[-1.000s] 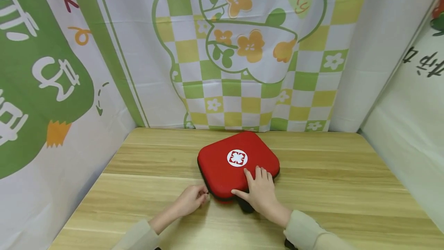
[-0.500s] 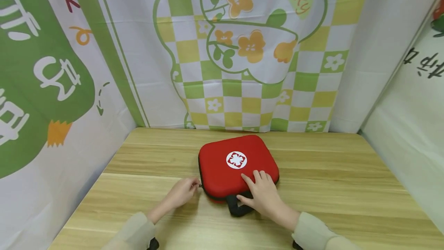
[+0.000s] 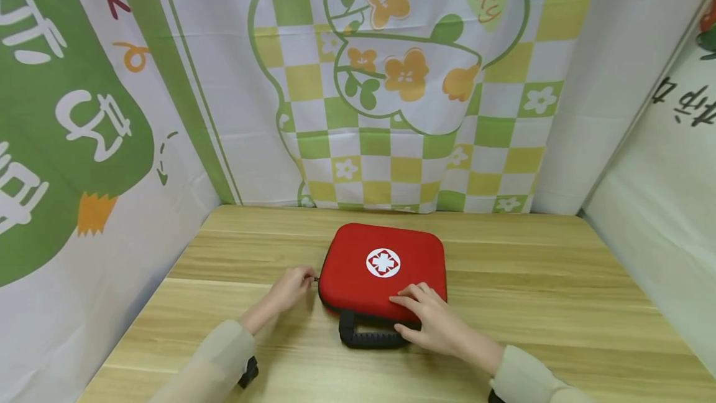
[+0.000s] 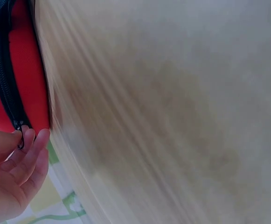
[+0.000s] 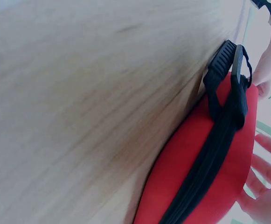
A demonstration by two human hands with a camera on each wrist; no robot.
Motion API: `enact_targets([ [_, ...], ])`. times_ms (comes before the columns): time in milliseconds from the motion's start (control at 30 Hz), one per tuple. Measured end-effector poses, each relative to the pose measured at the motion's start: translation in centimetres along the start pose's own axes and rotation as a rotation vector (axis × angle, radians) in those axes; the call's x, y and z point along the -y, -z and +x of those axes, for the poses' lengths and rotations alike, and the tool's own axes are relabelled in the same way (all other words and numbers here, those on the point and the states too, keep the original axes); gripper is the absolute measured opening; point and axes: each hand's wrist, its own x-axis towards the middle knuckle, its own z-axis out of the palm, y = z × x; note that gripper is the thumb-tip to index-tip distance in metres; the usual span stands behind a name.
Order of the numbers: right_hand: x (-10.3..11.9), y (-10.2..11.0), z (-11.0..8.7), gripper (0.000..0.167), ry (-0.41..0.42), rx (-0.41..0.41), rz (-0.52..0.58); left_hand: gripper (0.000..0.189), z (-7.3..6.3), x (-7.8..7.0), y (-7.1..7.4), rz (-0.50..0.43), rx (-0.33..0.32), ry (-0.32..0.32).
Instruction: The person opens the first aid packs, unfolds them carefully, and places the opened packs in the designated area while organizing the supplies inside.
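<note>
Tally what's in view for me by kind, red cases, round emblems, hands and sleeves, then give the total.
Red case: 1
Round emblem: 1
Left hand and right hand: 2
Left sleeve and right sleeve: 2
Total: 6

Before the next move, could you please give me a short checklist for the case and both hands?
1. Left hand pinching the zip pull: ok.
2. Right hand on the case: ok, near its front right corner.
3. Case flat on the table: ok.
4. Handle away from the zip pull: ok, at the front edge.
5. Zip undone along the far side: cannot tell, hidden.
</note>
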Motion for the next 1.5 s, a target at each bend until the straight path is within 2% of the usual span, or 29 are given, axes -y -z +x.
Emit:
enact_targets([
  [167,-0.8,0.5,-0.4,0.041,0.054,0.004,0.055,0.011,1.0,0.8,-0.1,-0.039,0.01,0.029],
  [333,-2.6,1.2,-0.8,0.05,0.071,0.033,0.034,0.011,1.8,1.3,-0.1,-0.071,0.026,0.045],
  [567,-4.9,2.7,-1.1,0.076,0.01,0.213,0.035,0.011,2.5,1.5,-0.2,-0.107,0.032,0.081],
  [733,-5.5,3.1,-0.7,0.075,-0.027,0.281,0.051,0.01,2.8,1.8,-0.5,-0.149,0.035,0.133],
  [833,-5.5,3.1,-0.4,0.07,-0.013,0.276,0.015,0.01,2.9,1.7,-0.5,-0.168,0.038,0.157],
  [1033,-5.5,3.0,0.0,0.066,0.02,0.264,-0.082,0.008,2.6,1.4,-0.4,-0.182,0.067,0.162],
  [1167,-5.5,2.9,0.2,0.066,0.044,0.248,-0.1,0.008,2.0,1.4,-0.3,-0.136,0.071,0.137],
  [1400,-5.5,2.9,0.2,0.066,0.019,0.265,-0.09,0.007,0.3,0.7,0.1,-0.024,0.068,-0.012],
  [1500,-5.5,2.9,0.2,0.066,0.011,0.267,-0.081,0.007,-0.4,0.1,0.1,-0.007,0.067,-0.036],
])
